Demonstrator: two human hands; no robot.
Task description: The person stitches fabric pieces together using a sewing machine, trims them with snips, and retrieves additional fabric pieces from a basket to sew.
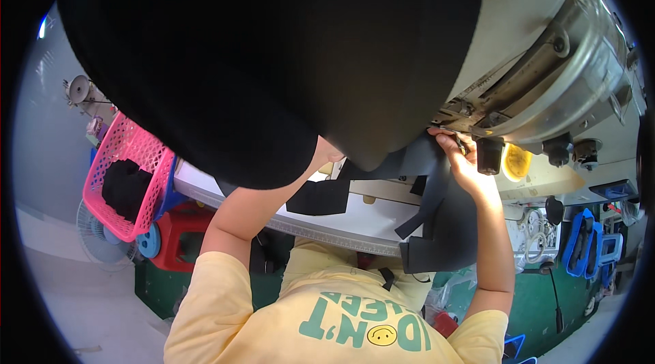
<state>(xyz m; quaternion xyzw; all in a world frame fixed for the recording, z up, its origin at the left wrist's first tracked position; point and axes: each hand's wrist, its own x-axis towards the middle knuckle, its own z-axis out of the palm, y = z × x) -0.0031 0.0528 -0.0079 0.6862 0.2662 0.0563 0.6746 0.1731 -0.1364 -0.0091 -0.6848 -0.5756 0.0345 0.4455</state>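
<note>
A large black sheet-like shape (273,43), seemingly cloth, fills the upper middle close to the camera and covers much of the work area. Behind its lower edge my left hand (329,151) shows only in part, its fingers mostly hidden. To the right, my right hand (464,159) reaches under the head of a sewing machine (546,84). Its fingers are bent round something small and dark that I cannot make out. Dark grey cloth (447,227) hangs below that hand over the table's front edge. A black cloth piece (318,197) lies in front of my left hand.
A pink basket (129,173) with black cloth inside stands at left, above a red stool (181,238). The white table (379,214) has a ruler-like strip along its front. A yellow round piece (516,161) sits beside the machine. Blue trays (583,244) are at far right.
</note>
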